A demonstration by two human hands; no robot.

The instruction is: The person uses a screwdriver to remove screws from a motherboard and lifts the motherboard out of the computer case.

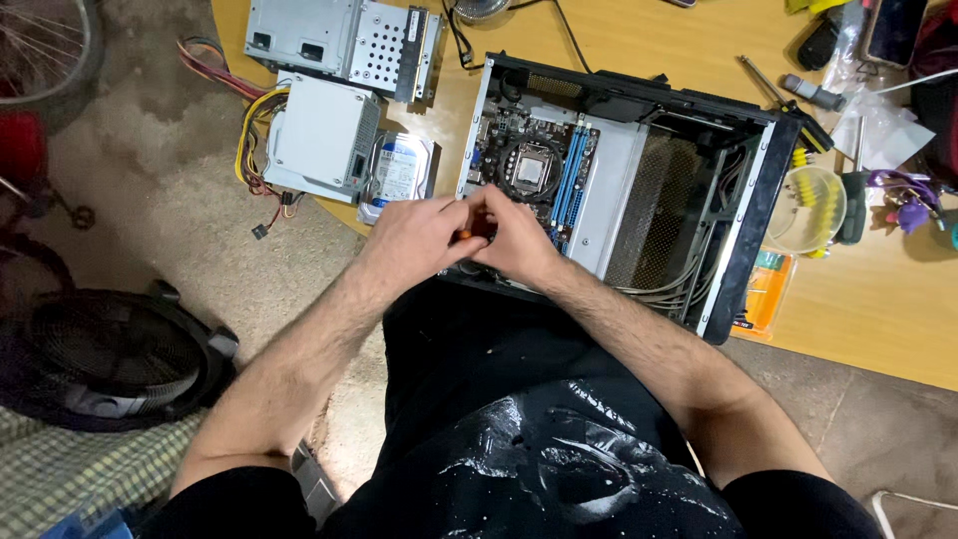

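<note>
Both hands are brought together at the near edge of an open case [743, 215] lying on its side on the worktop [878, 299]. The left hand [414, 240] is curled around a small orange-handled tool [464, 236], of which only a sliver shows between the fingers; it looks like a screwdriver, though the tip is hidden. The right hand [519, 240] is closed against the same spot, its fingers pinched over whatever the tool meets; whether anything else is gripped cannot be told. Just beyond the hands lies the motherboard [529, 160], with the bare processor socket [531, 170] and blue memory slots [571, 170] close by. Left of the left hand, a hard drive [404, 170] and a power supply [319, 135] with loose coloured wires rest at the worktop's edge, and a drive cage [339, 40] sits farther off. Right of the right hand, past the case, a tub of bits [808, 205] is seen.

Judged from this, a slip of the tool could score the board or bend socket pins, since they lie just beyond the fingers. A loosened screw could be dropped into the case unseen. The hard drive could be knocked off the edge by an elbow.
</note>
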